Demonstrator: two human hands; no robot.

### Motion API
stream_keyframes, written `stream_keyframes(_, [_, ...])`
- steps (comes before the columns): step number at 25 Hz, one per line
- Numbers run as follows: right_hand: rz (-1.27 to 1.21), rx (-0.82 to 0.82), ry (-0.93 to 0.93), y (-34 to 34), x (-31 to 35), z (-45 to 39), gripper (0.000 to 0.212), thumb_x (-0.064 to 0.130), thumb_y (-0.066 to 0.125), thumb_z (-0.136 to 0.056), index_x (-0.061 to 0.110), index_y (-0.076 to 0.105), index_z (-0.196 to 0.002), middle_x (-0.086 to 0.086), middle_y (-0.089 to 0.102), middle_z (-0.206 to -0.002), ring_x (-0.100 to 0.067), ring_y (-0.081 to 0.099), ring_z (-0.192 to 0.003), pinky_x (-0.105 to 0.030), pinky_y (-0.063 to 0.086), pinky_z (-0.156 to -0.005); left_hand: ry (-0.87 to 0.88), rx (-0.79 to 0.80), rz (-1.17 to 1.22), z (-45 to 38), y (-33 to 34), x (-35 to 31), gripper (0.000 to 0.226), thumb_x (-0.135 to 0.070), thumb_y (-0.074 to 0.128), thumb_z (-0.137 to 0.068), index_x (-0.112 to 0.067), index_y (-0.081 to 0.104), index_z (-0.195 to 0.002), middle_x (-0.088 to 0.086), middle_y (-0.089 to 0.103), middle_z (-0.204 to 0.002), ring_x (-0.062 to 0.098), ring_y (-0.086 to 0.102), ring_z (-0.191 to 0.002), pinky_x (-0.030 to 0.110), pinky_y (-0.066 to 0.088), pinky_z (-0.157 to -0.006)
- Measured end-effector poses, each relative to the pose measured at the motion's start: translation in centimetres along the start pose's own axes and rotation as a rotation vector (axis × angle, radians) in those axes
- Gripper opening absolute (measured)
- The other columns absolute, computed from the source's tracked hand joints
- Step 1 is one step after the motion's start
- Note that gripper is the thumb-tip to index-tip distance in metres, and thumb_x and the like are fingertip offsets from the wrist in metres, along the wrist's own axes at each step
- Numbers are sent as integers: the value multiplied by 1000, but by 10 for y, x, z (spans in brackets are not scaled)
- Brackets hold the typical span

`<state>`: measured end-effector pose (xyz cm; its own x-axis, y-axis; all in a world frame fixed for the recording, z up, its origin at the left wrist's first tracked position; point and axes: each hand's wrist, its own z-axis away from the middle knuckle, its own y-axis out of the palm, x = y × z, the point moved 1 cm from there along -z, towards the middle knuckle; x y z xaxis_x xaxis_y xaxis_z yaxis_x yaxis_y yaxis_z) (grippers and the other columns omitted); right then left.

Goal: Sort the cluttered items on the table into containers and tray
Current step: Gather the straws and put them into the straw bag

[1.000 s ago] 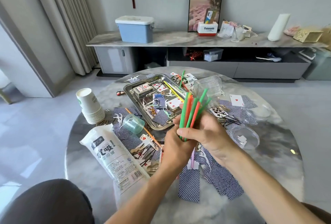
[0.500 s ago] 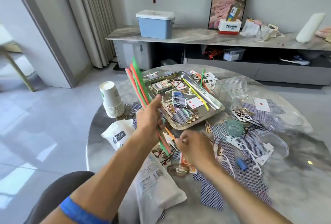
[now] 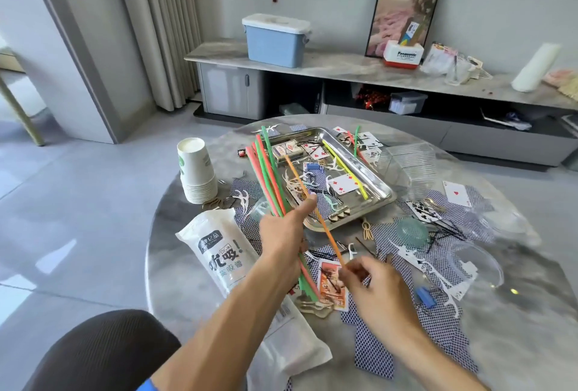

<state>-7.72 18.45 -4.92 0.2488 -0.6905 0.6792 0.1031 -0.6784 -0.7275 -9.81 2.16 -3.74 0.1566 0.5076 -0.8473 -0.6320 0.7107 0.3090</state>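
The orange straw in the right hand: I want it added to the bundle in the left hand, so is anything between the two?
Nothing visible. The orange straw, pinched by the right hand, already slants up beside the left hand and its straw bundle, with only air between them above the table clutter.

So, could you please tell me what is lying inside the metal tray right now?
The metal tray holds playing cards, a yellow straw, white floss picks and a card box. The held straws cover its left edge.
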Motion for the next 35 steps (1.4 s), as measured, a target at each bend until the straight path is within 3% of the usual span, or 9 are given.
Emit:
stream_keyframes(5, [-126, 137, -18, -28, 8, 12, 9, 33, 76, -77, 29, 68, -76, 18, 70, -76, -2, 63, -67, -18, 48, -62, 154, 254, -219, 35, 24, 26, 30, -36, 76, -84, -10, 65, -74, -1, 54, -51, 14, 45, -46, 22, 39, -44])
stream_keyframes(7, [-521, 137, 56, -45, 12, 4, 23, 32, 74, -69, 23, 68, -90, 10, 73, -88, -6, 67, -80, -11, 47, -67, 263, 436, -210, 46, 27, 19, 23, -30, 73, -88, -14, 69, -72, -3, 57, -52, 11, 52, -47, 20, 44, -45])
stream_keyframes(11, [-1076, 195, 2, -65, 24, -9, 47, 19, 76, -71, 18, 59, -114, -12, 71, -112, -20, 68, -101, -27, 53, -78, 453, 723, -409, 67, 32, 31, 15, -6, 73, -72, -14, 62, -67, 3, 55, -54, 13, 52, -46, 32, 49, -43])
stream_keyframes(15, [-1055, 63, -9, -68, 26, -5, 12, 12, 75, -71, 21, 72, -79, -7, 67, -69, -20, 66, -64, -29, 54, -60, 515, 699, -484, 76, 41, 64, 18, -6, 73, -66, -8, 55, -65, 7, 53, -55, 14, 46, -53, 39, 43, -46])
stream_keyframes(18, [-1150, 44, -7, -68, 19, 0, 15, 6, 72, -72, 20, 68, -75, -7, 60, -63, -22, 61, -57, -31, 54, -56, 430, 661, -465, 75, 37, 85, 19, -4, 75, -72, -16, 60, -74, 7, 57, -63, 17, 50, -56, 47, 48, -49])
stream_keyframes(22, [-989, -94, -7, -56, 17, 6, 24, 24, 83, -69, 14, 61, -68, -16, 50, -55, -24, 49, -52, -32, 45, -54, 533, 628, -426, 80, 41, 90, 33, -2, 69, -74, -33, 63, -82, -1, 60, -66, 4, 53, -58, 32, 48, -50])
stream_keyframes(26, [-898, -115, -100, -48, 9, 7, 40, 38, 85, -68, 7, 59, -63, -21, 50, -52, -22, 48, -48, -25, 43, -50, 603, 651, -444, 78, 43, 90, 22, -10, 70, -72, -22, 61, -89, -9, 70, -77, -8, 58, -73, 16, 51, -64])
stream_keyframes(29, [-837, -178, 28, -31, 1, 11, 20, 27, 81, -66, 16, 65, -65, -2, 57, -52, -18, 54, -51, -25, 46, -53, 534, 594, -493, 72, 32, 102, 32, -5, 71, -67, -15, 63, -97, 8, 72, -86, 5, 61, -79, 42, 57, -74])
stream_keyframes(35, [-797, -133, 12, -13, -4, 22, 29, 29, 79, -70, 18, 57, -54, 3, 52, -44, -10, 49, -43, -22, 41, -51, 509, 556, -689, 67, 25, 114, 27, 3, 65, -80, 8, 64, -106, 28, 67, -105, 16, 58, -89, 30, 50, -79])
